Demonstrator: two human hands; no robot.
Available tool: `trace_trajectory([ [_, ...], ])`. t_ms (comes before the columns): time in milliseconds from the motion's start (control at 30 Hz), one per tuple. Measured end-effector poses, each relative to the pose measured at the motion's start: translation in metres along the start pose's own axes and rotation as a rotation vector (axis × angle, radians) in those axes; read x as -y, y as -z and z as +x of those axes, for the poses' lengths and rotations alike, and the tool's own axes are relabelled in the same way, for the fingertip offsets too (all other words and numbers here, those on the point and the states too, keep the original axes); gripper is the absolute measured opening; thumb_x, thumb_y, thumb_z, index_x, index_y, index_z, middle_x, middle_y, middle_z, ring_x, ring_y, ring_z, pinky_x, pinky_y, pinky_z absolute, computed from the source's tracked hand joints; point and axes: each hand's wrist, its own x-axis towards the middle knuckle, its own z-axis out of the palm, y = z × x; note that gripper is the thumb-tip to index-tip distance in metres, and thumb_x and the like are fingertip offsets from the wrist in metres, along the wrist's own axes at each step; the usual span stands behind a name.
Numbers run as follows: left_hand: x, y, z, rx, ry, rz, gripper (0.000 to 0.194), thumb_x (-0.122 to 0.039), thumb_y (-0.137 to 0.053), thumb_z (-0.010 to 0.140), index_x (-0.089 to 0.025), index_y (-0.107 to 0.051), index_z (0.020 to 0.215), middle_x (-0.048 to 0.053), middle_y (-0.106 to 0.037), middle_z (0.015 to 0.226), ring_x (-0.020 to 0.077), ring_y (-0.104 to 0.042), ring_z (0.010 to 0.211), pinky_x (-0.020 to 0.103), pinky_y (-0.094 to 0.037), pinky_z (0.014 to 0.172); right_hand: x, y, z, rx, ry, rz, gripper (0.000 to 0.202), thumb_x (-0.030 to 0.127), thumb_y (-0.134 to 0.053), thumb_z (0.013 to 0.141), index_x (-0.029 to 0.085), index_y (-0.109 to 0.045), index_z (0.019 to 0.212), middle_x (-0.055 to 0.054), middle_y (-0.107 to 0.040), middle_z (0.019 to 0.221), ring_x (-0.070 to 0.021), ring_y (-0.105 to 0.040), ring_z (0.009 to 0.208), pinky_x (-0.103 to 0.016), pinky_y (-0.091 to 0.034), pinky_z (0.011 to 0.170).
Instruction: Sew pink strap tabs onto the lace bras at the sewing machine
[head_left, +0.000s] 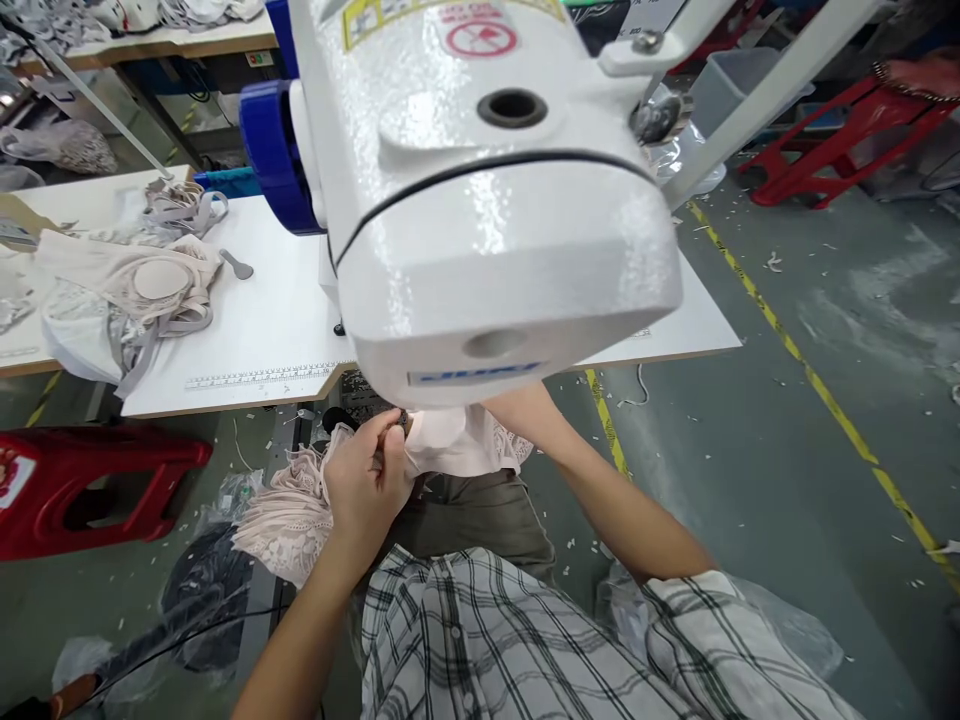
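Left hand (367,478): pinched the left edge of the pale pink lace-trimmed fabric (459,456), which lay under the JUKI sewing-machine head (502,270). Right hand (523,410): mostly hidden, grip indeterminable. Probable faults: skewing, from uneven pull; snagging, from the adjacent lace bundle (283,515).

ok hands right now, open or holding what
Left hand: pinched closed at the pale fabric
Right hand: can't tell, fingers hidden by the machine head

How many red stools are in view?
2 clearly visible: one stool at the left edge, a second stool at upper right. Others may be hidden behind the sewing machine.
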Motion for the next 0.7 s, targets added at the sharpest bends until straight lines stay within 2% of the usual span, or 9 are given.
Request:
trace_trajectory([
  [133,-0.001,0.001,0.001,0.098,0.167,-0.161,0.029,-0.039,-0.050,0.096,-0.019,-0.065,0.110,0.006,-0.074,0.094,0.0170,-0.069,0.082,0.021,-0.046,0.054,0.000,0.001,-0.001,0.023,-0.028,0.083,0.022,0.039,-0.067,0.083,0.020,-0.064,0.095,-0.002,-0.063,0.083,-0.0164,-0.055,0.073,-0.030,-0.048,0.070],
  [233,-0.004,0.003,0.004,0.214,0.260,-0.252,0.028,-0.043,-0.056,0.092,-0.020,-0.059,0.106,0.004,-0.070,0.092,0.0165,-0.066,0.082,0.021,-0.045,0.054,0.001,-0.001,-0.005,0.036,-0.094,0.174,0.029,0.043,-0.071,0.080,0.020,-0.063,0.096,-0.003,-0.064,0.087,-0.0172,-0.057,0.076,-0.032,-0.050,0.074],
  [333,-0.006,0.006,0.005,0.384,0.273,-0.263,0.025,-0.045,-0.063,0.087,-0.020,-0.058,0.091,0.000,-0.065,0.083,0.0146,-0.061,0.074,0.022,-0.044,0.059,-0.002,-0.007,-0.019,0.032,-0.208,0.362,0.034,0.046,-0.074,0.077,0.021,-0.061,0.096,-0.004,-0.065,0.092,-0.0181,-0.060,0.085,-0.031,-0.052,0.078],
  [400,-0.006,0.007,0.003,0.485,0.254,-0.295,0.025,-0.044,-0.063,0.087,-0.020,-0.057,0.081,-0.002,-0.059,0.073,0.0129,-0.055,0.067,0.022,-0.042,0.058,-0.005,-0.013,-0.033,0.036,-0.291,0.545,0.036,0.045,-0.076,0.076,0.021,-0.059,0.096,-0.003,-0.063,0.092,-0.0165,-0.060,0.086,-0.028,-0.051,0.075],
  [500,-0.006,0.008,-0.001,0.569,0.221,-0.333,0.026,-0.041,-0.059,0.091,-0.020,-0.056,0.076,-0.002,-0.056,0.069,0.0122,-0.051,0.063,0.022,-0.038,0.054,-0.008,-0.021,-0.059,0.088,-0.414,0.769,0.040,0.045,-0.076,0.076,0.023,-0.057,0.104,-0.001,-0.061,0.093,-0.0131,-0.058,0.078,-0.023,-0.048,0.064],
  [567,-0.006,0.010,-0.004,0.604,0.216,-0.328,0.025,-0.040,-0.057,0.092,-0.020,-0.057,0.078,-0.001,-0.057,0.072,0.0124,-0.051,0.065,0.021,-0.038,0.054,-0.008,-0.025,-0.073,0.134,-0.455,0.835,0.037,0.046,-0.075,0.079,0.024,-0.058,0.103,0.000,-0.060,0.088,-0.0115,-0.056,0.071,-0.021,-0.044,0.058],
  [633,-0.007,0.013,-0.006,0.651,0.233,-0.333,0.024,-0.040,-0.056,0.092,-0.019,-0.059,0.081,-0.001,-0.059,0.074,0.0124,-0.052,0.066,0.021,-0.038,0.054,-0.011,-0.026,-0.083,0.145,-0.402,0.801,0.028,0.045,-0.071,0.084,0.023,-0.059,0.097,0.002,-0.058,0.080,-0.0107,-0.055,0.066,-0.022,-0.044,0.058],
  [700,-0.004,0.020,-0.009,0.785,0.235,-0.377,0.026,-0.041,-0.056,0.093,-0.018,-0.062,0.081,-0.001,-0.059,0.071,0.0117,-0.051,0.063,0.021,-0.036,0.054,-0.024,-0.023,-0.088,0.168,-0.239,0.621,0.020,0.042,-0.065,0.089,0.023,-0.062,0.092,0.001,-0.061,0.079,-0.0125,-0.057,0.068,-0.025,-0.047,0.064],
])
